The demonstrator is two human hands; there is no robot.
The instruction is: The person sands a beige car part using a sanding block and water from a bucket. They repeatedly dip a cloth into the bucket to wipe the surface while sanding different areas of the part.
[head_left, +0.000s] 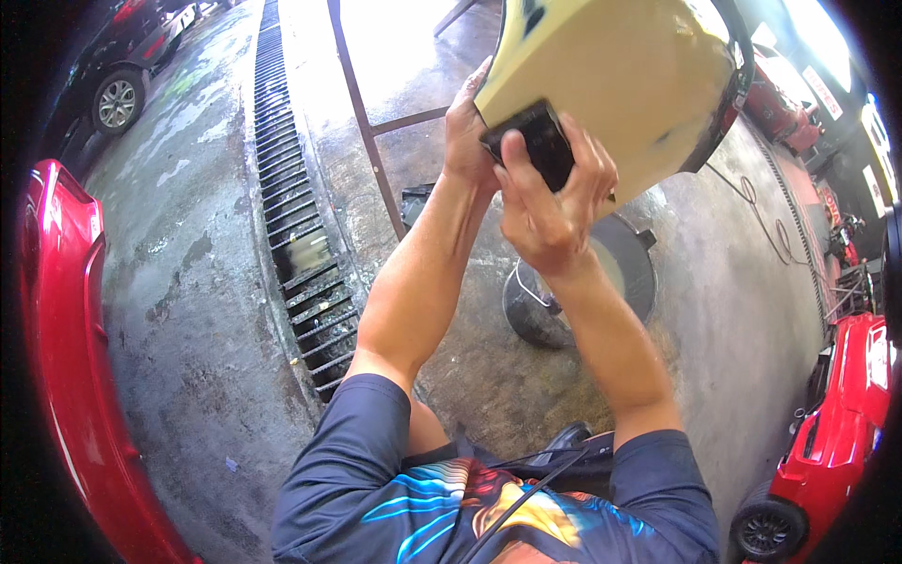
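Evidently, the right hand (pixel 552 209) is pinching a black block (pixel 545 141) against the yellow panel (pixel 625 89) at one o'clock; the left hand (pixel 466 136) is bracing its edge, grip unclear; rubbing is apparently occurring, next calling for even pressure

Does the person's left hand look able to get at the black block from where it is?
Probably yes: the left hand is at the yellow panel's edge, close beside the black block, with nothing visible between. The right hand holds it, though.
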